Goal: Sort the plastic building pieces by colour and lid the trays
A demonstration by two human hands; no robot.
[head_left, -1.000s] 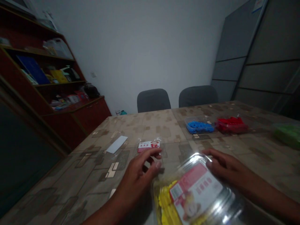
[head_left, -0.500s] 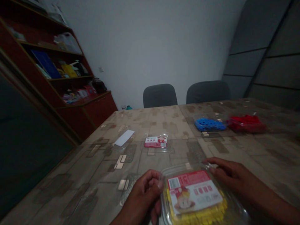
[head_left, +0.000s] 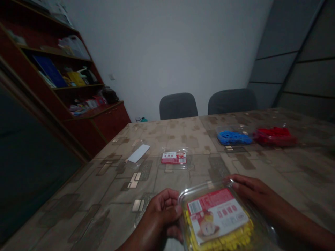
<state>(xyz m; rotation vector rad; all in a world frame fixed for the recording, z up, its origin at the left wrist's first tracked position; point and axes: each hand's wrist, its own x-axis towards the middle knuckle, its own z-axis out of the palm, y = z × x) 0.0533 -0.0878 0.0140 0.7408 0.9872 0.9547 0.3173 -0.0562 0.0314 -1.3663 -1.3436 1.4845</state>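
Note:
A clear plastic box (head_left: 220,242) full of yellow pieces is between my hands at the bottom of the head view. Its lid carries a red and white label (head_left: 217,216). My left hand (head_left: 164,216) grips the near left corner, thumb on the rim and fingers curled at the side. At the far right corner, my right hand (head_left: 251,190) is closed on the edge; some of its fingers are hidden by the box. What exactly the yellow pieces are, I cannot make out.
Farther up the table (head_left: 180,132) lies a clear lid with a red and white label (head_left: 174,157). To its left is another clear lid with a white card (head_left: 139,153). Boxes of blue pieces (head_left: 233,138) and red pieces (head_left: 274,136) stand at the right. Two chairs (head_left: 178,105) are behind.
My left hand has come down from above the table and taken hold of the box's left side. The box has turned more level, its label now facing me. My right hand has kept its grip.

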